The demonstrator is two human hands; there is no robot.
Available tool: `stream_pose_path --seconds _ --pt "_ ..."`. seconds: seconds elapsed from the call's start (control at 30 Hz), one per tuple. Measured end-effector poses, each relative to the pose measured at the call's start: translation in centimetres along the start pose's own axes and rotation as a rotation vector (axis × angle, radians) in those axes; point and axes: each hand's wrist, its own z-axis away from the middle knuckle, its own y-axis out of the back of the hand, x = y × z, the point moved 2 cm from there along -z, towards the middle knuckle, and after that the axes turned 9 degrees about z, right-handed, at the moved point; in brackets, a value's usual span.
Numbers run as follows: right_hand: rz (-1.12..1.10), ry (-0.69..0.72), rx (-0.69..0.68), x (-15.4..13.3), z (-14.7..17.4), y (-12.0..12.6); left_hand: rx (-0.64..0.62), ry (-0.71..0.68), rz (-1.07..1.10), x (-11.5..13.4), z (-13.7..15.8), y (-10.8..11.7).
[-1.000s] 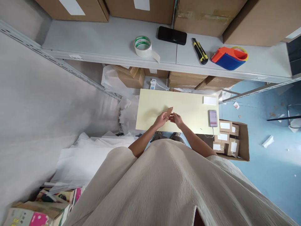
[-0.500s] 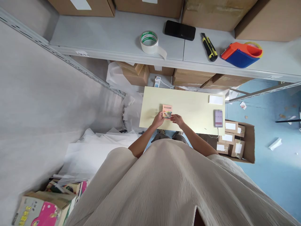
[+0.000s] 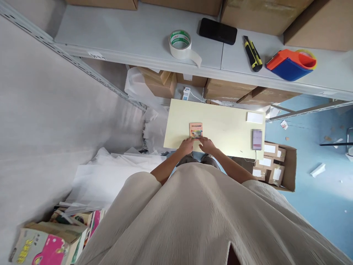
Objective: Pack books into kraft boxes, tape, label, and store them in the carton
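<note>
A small pink picture book [image 3: 196, 130] lies on the pale yellow tabletop [image 3: 223, 129], cover up, with a line of printed characters above a coloured picture. My left hand [image 3: 186, 145] is at its near left corner, back of the hand up and fingertips at the lower edge. On the near right corner my right hand [image 3: 207, 145] reaches the same edge with its fingers stretched and the thumb apart. Neither hand appears wrapped round the book. The undersides of the fingers are hidden.
A shelf above the table's far side carries a tape roll [image 3: 180, 45], black phone [image 3: 218, 31], utility knife [image 3: 252, 53] and tape dispenser [image 3: 291, 64]. A white box [image 3: 254, 117] and a blurred-screen device [image 3: 256, 139] lie at the table's right. An open carton [image 3: 289, 167] stands beyond.
Both hands have moved from the book's sides to its near edge, uncovering more of the cover. The book sits squarer to me. The camera view has shifted slightly.
</note>
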Motion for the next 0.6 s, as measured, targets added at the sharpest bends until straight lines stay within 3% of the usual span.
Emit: stream_pose_path --seconds 0.1,0.23,0.43,0.6 --pt "0.245 0.104 -0.092 0.4 0.8 -0.5 0.011 -0.009 -0.116 -0.3 0.8 -0.4" --pt "0.357 0.128 -0.11 0.6 0.3 -0.4 0.043 0.022 -0.093 -0.8 0.6 0.2" --pt "0.394 0.125 -0.102 -1.7 -3.7 0.8 0.12 0.119 -0.12 -1.7 -1.7 2.1" --pt "0.555 0.126 -0.16 -5.1 -7.8 2.3 0.184 0.233 -0.229 -2.6 -3.9 4.6"
